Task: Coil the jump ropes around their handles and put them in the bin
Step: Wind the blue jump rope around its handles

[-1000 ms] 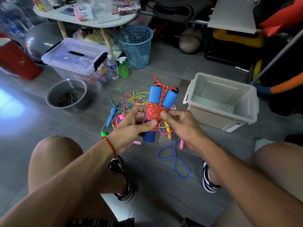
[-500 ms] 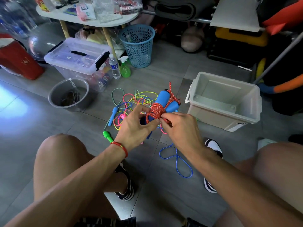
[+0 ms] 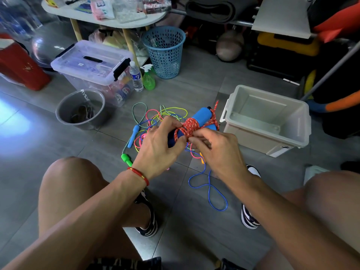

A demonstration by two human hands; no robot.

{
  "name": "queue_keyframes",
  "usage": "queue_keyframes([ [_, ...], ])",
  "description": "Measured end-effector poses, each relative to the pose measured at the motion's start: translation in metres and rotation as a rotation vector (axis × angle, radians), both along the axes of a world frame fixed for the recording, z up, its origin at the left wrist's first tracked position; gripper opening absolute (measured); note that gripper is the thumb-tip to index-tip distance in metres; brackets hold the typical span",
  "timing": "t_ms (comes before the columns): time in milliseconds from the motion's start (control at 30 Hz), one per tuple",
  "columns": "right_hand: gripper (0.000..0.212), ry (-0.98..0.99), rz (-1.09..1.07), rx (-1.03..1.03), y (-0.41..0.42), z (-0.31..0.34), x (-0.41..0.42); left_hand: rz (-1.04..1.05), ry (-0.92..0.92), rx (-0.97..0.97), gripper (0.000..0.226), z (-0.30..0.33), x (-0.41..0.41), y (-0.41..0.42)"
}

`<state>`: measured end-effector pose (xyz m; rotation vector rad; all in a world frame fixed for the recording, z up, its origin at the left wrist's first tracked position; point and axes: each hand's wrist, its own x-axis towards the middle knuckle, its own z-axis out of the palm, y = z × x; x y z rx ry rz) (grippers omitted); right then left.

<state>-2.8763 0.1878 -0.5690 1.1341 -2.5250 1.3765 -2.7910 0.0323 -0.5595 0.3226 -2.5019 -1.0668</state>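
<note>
Between left hand, right hand, red rope bundle

Rope: braided cord, rough weave, red with white flecks. Handles: blue foam, matt. Bin: smooth beige plastic, slight sheen. Floor: grey tile, semi-gloss, reflecting light at left edge. Basket: perforated blue plastic.

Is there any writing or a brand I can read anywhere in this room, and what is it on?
"NIKE": on the side of the dark shoe.
Water bottle label: too small to read.
Grey bucket rim marking: too blurred to read.
Beige bin corner sticker: unreadable.
Packets on the white table: blurred.
</note>
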Motion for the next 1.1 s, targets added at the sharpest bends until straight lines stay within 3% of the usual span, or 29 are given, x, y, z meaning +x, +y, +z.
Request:
queue_keyframes([
  [400, 0.010, 0.002, -0.032, -0.086, -0.004, 0.013, 0.004, 0.007, 0.018, 0.188, 0.009, 0.004, 0.000, 0.003],
  [600, 0.020, -0.011, -0.063, -0.088, -0.006, 0.013, 0.005, 0.033, -0.049, 0.511, 0.013, 0.005, -0.002, 0.001],
  [733, 0.022, -0.020, -0.071, -0.074, -0.005, 0.012, 0.002, 0.004, -0.070, 0.485, 0.017, 0.006, -0.001, -0.002],
  [1000, 0.022, -0.072, -0.026, -0.100, -0.003, 0.013, -0.001, -0.062, -0.010, 0.228, 0.015, 0.004, 0.004, 0.003],
  [1100, 0.021, -0.112, -0.003, -0.088, -0.001, 0.013, -0.004, -0.031, -0.036, 0.255, 0.009, 0.006, 0.008, 0.002],
])
